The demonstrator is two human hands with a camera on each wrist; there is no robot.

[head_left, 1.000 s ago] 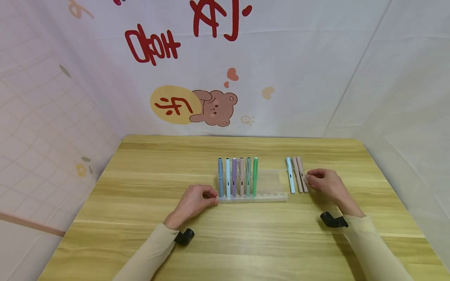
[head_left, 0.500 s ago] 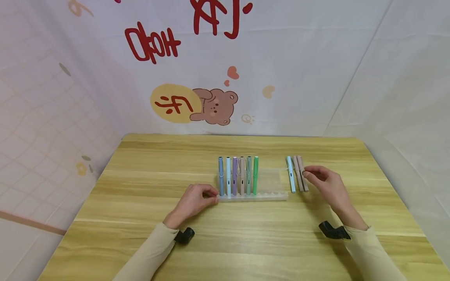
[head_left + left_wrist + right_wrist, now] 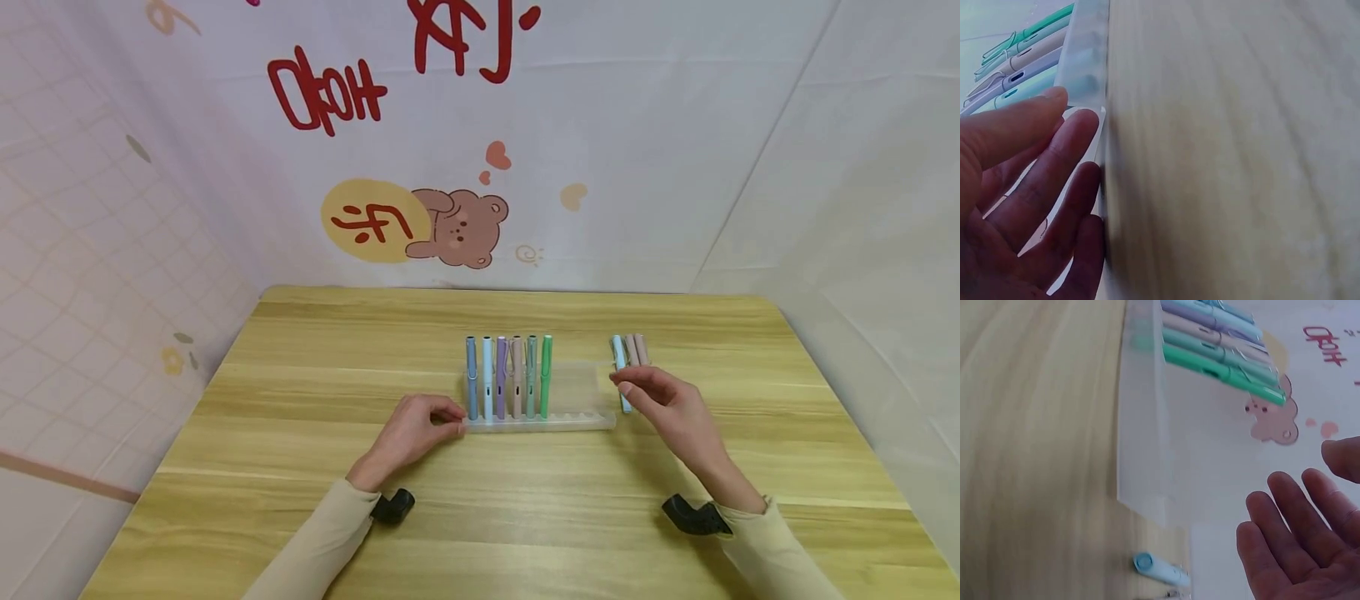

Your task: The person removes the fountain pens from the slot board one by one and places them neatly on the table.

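1. Three loose pens lie side by side on the worktop (image 3: 480,525), just past the right end of the clear rack (image 3: 540,425): a light blue pen (image 3: 618,352) nearest it, then two taupe pens (image 3: 641,348).
2. The right hand (image 3: 671,408) hovers over them, its thumb apart from the loosely stretched fingers. I see nothing held; from here I can't tell whether a fingertip brushes the blue one.
3. The left hand (image 3: 412,429) is at the rack's left end, thumb and fingers pinching the corner low down.
4. Six upright pens (image 3: 502,379) stand along the rack's left part, clips near their tops.
5. The loose pens look light and stiff, with smooth barrels that might slide or roll, though the clips should check that. I'd pinch one mid-barrel, below the clip, which looks thin enough to bend.
6. The rack seems to be light, stiff plastic, likely to skid if nudged; its low base looks a safer hold than the thin back panel (image 3: 573,387).
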